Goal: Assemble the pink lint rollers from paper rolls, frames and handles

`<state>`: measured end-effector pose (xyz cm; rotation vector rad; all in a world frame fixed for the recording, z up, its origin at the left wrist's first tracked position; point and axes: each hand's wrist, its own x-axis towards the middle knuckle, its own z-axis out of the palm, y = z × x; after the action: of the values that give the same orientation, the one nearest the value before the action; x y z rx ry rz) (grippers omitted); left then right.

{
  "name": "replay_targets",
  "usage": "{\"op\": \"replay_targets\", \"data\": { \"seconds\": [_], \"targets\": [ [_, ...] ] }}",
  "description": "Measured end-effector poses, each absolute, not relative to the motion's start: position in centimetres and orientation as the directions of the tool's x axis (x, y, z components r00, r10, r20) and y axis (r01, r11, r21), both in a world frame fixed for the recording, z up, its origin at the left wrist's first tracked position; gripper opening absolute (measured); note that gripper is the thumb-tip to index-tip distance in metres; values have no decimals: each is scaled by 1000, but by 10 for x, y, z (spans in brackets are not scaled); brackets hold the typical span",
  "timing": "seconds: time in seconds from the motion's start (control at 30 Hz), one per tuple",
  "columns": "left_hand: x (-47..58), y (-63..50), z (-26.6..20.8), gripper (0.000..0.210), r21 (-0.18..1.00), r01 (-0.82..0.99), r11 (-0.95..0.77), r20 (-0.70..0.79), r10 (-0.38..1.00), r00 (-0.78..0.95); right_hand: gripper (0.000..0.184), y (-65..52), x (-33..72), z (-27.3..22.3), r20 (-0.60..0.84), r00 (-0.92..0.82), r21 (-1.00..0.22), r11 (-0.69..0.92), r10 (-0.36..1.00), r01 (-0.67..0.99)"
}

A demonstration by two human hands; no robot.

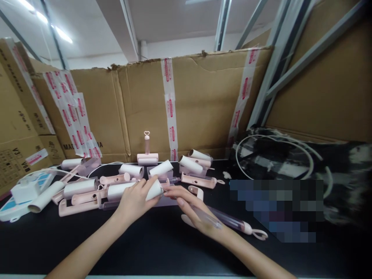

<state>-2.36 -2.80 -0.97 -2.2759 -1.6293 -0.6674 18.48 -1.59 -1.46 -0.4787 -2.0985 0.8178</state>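
Just in front of me, my left hand [138,195] is closed around a white lint roller refill [154,190], which lies tilted in its fingers. The fingertips of my right hand [190,205] are pinched together at the right end of that same roll. A streaky see-through piece [207,217] overlaps the right palm and wrist; I cannot tell whether it is held. Beside that hand a lint roller handle [232,221], clear with a pink loop end, lies on the black table. A pink curved part [196,192] shows just behind the right fingers.
Several white rolls [46,197] and pink roller frames [80,207] lie across the table's back and left. One assembled lint roller [147,155] stands upright against the cardboard wall [145,104]. A white power strip [17,205] is far left; black wrapping with a white cable [309,155] is right.
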Motion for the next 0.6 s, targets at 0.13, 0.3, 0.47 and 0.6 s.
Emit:
{"op": "replay_targets", "data": {
  "seconds": [0.13, 0.3, 0.47, 0.6],
  "targets": [
    [-24, -29, -11, 52, 24, 945, -326, 485, 830, 274, 32, -15, 182, -19, 566, -611, -619, 775, 554, 128],
    [-32, -27, -1, 56, 184, 936, -299, 504, 847, 172, 29, -10, 185, -20, 546, -498, -661, 712, 673, 237],
    [-38, -24, 17, 48, 720, 571, -395, 527, 846, -80, 31, -6, 191, -15, 507, -411, -757, 619, 758, 207],
    [-28, -24, 14, 37, 906, -63, -418, 404, 900, -161, 39, -3, 187, -24, 486, -337, -868, 490, 806, -80]
  ]
}}
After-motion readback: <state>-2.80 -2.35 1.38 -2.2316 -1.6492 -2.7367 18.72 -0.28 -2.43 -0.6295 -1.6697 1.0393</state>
